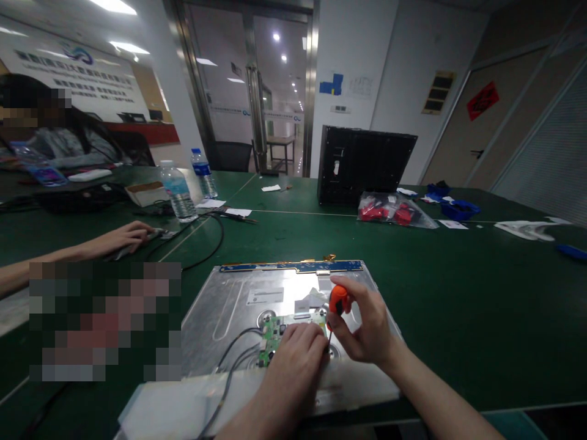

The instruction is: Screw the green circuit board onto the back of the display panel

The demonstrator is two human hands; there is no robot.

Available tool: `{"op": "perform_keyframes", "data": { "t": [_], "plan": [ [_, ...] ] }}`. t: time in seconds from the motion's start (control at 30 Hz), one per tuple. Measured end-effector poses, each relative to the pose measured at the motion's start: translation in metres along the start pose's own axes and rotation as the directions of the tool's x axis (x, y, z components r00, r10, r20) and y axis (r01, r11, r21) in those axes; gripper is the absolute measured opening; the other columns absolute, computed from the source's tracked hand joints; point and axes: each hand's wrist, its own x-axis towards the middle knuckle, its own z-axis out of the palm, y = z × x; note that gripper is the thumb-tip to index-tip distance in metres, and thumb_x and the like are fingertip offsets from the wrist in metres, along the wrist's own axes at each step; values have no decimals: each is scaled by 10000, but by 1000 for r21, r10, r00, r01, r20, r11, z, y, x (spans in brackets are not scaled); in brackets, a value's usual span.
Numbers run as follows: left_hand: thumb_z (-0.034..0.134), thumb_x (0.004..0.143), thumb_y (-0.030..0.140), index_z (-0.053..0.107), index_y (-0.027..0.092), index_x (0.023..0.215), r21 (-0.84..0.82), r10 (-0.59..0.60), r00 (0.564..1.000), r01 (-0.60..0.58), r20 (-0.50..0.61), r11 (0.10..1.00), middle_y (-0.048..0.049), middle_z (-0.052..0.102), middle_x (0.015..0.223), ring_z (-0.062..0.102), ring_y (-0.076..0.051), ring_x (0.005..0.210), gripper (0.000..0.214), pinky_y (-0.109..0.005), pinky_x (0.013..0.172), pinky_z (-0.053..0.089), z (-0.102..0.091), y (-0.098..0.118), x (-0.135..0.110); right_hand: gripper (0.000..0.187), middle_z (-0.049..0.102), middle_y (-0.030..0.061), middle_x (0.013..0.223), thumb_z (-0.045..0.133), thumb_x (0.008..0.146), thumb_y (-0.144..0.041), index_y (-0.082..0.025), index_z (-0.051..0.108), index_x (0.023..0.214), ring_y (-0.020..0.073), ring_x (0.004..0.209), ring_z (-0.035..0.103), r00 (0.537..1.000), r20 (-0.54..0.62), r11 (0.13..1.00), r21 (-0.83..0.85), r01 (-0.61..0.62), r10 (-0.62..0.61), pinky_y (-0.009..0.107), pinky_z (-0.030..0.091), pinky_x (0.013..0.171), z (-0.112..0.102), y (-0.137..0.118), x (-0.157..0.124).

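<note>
An orange-handled screwdriver (338,299) stands nearly upright in my right hand (369,327), its handle between the thumb and fingers. The thin shaft points down at the right side of a green circuit board (274,330). My left hand (298,351) lies over that board, fingers curled together beside the screwdriver's tip; what the fingertips hold, if anything, is hidden. Beneath is a silver metal display panel (229,299) with a blue circuit strip (275,267) along its far edge. Dark cables (233,357) run from the board's left side toward me.
Another person's hand (123,238) rests on the table at left. Water bottles (181,198) stand beyond it. A black monitor housing (362,162) stands at the back, behind a plastic bag with red items (394,211). Blue trays (458,209) sit at the far right.
</note>
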Motion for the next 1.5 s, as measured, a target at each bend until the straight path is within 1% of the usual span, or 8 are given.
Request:
{"op": "perform_keyframes", "data": {
  "t": [0.4,0.67,0.97,1.1,1.2,1.3,1.43,1.5],
  "plan": [
    [541,864,36,582,178,866,-9,-12,1000,12,4,1000,-53,637,904,580,-248,852,147,-387,777,472,1,1,0,364,621,16,784,554,881,-210,-177,442,1226,99,499,521,999,-38,999,-17,-29,29,197,449,440,4,1,-2],
    [545,861,44,568,180,856,-28,-8,1000,8,7,1000,-53,631,909,572,-241,864,138,-381,795,464,-5,3,0,367,588,11,783,544,882,-236,-176,456,1233,100,513,510,978,-196,996,-41,-76,67,222,491,483,0,6,-9],
    [548,799,66,568,185,883,-85,-28,1000,28,7,996,-67,628,935,574,-263,899,147,-414,800,496,-6,3,-1,349,568,-5,739,532,884,-231,-180,457,1221,101,507,494,978,-202,996,-64,-59,45,217,489,481,-1,6,-5],
    [561,808,90,579,187,1010,-138,-27,999,23,-32,990,-89,630,1025,590,-263,967,225,-403,837,515,-14,3,-3,351,589,4,753,527,890,-239,-183,458,1230,110,515,512,979,-203,993,-105,-59,37,227,496,489,-3,10,-6],
    [549,841,137,569,195,1095,-128,-46,993,32,-105,991,-103,631,1074,603,-273,997,261,-412,844,526,-32,-8,-5,351,604,10,771,503,913,-242,-188,452,1256,117,521,525,981,-193,982,-181,-56,21,230,486,489,-9,15,-2],
    [510,926,271,566,213,1130,-81,-101,983,89,-155,993,-98,637,1081,618,-271,994,220,-416,854,528,-57,-35,-14,351,594,11,805,462,946,-228,-203,434,1294,117,540,535,985,-165,960,-267,-88,45,229,479,498,-19,19,4],
    [473,948,478,606,224,1081,31,-199,958,210,-207,977,-90,672,1057,655,-282,961,316,-412,847,543,-88,-80,-42,366,568,22,832,449,956,-213,-200,407,1319,130,574,549,983,-141,913,-374,-165,120,229,470,497,-29,16,0],
    [438,949,518,617,225,1089,76,-258,951,274,-171,959,-82,692,1046,674,-282,949,371,-403,851,552,-97,-98,-63,380,586,38,856,457,953,-229,-190,399,1326,141,576,570,974,-115,876,-425,-226,195,233,473,484,-30,12,-12]
  ]
}}
